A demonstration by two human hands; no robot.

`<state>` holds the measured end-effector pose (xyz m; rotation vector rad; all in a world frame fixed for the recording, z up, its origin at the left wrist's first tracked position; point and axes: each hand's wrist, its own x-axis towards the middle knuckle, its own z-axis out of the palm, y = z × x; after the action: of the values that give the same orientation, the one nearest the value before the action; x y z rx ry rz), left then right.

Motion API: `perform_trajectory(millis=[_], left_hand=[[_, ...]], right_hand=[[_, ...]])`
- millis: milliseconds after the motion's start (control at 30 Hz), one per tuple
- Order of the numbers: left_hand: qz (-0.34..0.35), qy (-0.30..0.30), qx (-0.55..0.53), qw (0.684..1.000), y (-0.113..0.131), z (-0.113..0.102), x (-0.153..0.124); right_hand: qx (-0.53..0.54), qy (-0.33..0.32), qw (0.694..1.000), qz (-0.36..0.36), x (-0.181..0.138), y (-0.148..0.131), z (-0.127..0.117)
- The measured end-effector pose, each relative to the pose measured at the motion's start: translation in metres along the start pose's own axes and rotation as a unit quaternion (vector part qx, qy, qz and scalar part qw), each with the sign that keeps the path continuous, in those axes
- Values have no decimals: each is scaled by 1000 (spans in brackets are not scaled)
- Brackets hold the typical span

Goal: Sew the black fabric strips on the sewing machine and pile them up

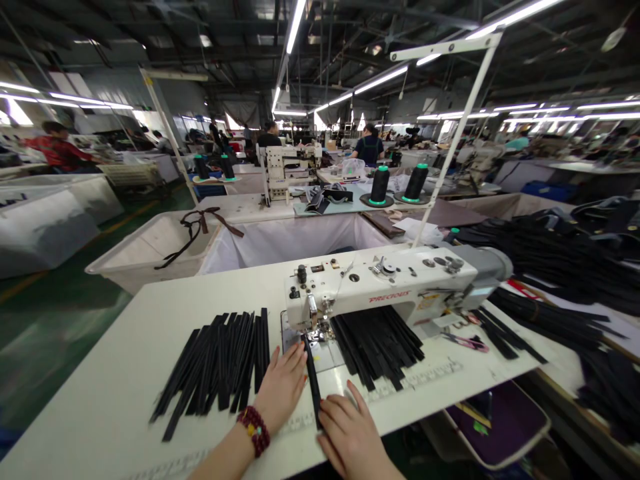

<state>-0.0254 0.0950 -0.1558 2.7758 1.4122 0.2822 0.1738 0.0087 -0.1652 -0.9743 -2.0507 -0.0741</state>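
A narrow black fabric strip (313,377) runs from the presser foot (316,330) of the white sewing machine (380,283) toward me. My left hand (284,385) lies flat on the worktop (150,333) along the strip's left side, fingers stretched out and fingertips close to the presser foot. At the strip's near end, my right hand (347,427) has it between thumb and curled fingers, with one finger lifted away. Left of my left hand is a spread pile of black strips (220,363). More black strips (377,343) lie under the machine arm.
Pink-handled thread snips (465,342) and several loose strips (505,333) lie to the right. Behind the machine stand a cloth-lined bin (295,240) and black thread cones (380,185). Dark fabric (550,260) is heaped at right. A co-worker (369,145) is farther back.
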Motion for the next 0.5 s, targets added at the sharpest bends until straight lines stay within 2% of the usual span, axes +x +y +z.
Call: perform_trajectory(millis=[233,500], left_hand=[[15,9,-4,1000,1,-2,-5],[9,-9,-11,1000,-4,-6,5]], right_hand=[[-18,6,1000,-18,-10,0,1],[-16,-25,999,-13,4,6,3]])
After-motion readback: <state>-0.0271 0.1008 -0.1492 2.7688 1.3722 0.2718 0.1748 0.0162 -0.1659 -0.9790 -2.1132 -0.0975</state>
